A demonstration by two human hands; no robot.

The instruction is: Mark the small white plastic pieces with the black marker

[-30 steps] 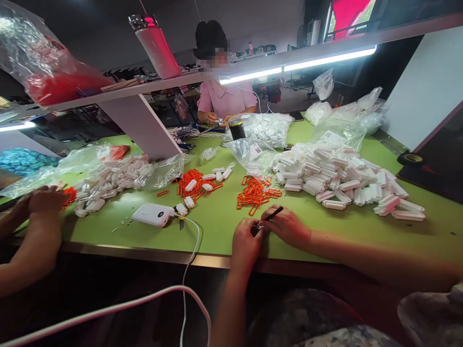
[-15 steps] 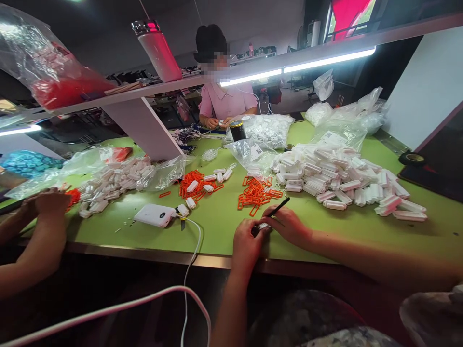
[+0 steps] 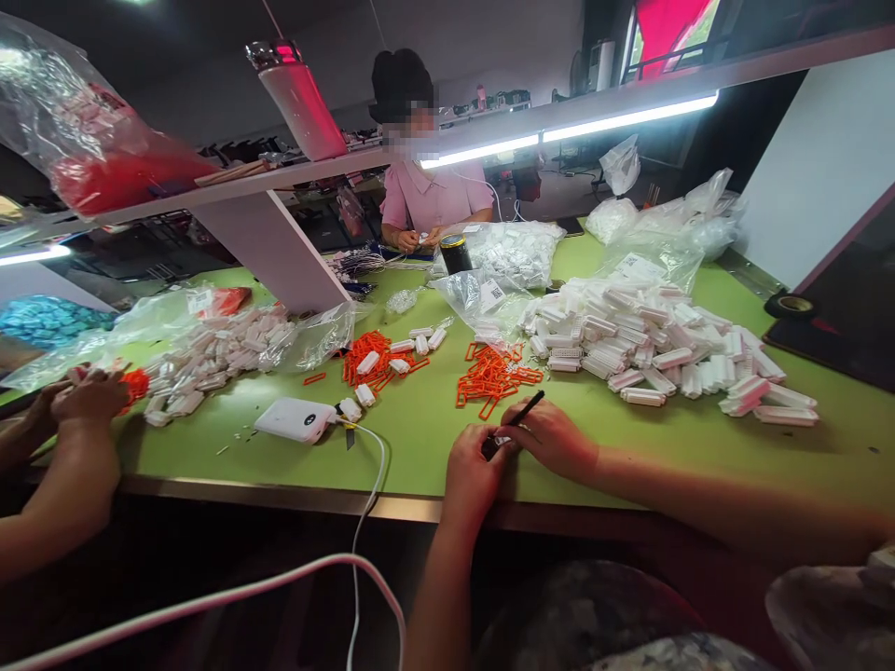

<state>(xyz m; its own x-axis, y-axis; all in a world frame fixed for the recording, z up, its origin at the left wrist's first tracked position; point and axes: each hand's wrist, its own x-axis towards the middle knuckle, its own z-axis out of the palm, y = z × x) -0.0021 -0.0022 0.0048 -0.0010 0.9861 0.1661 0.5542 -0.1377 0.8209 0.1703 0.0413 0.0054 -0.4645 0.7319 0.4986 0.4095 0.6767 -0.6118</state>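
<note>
My left hand (image 3: 475,471) is closed near the table's front edge, its fingers around a small white plastic piece (image 3: 502,439) that they mostly cover. Close against it, my right hand (image 3: 559,440) grips a thin black pen-like tool (image 3: 528,407), tilted up to the right. The tool's lower end meets the piece, but the contact is hidden by my fingers. Just beyond my hands lies a heap of orange rectangular frames (image 3: 489,380). To the right of that is a large pile of white plastic housings (image 3: 629,331).
A white power bank (image 3: 294,419) with a white cable (image 3: 381,457) lies to the left. Another orange heap (image 3: 364,359) holds some white pieces. A co-worker's hands (image 3: 88,396) work at far left; a person in pink (image 3: 437,196) sits opposite. A shelf (image 3: 272,182) crosses above.
The black tool sits slightly lower and further left, and its tilt has shifted a little. The whole view has drifted slightly left. Both hands keep their hold.
</note>
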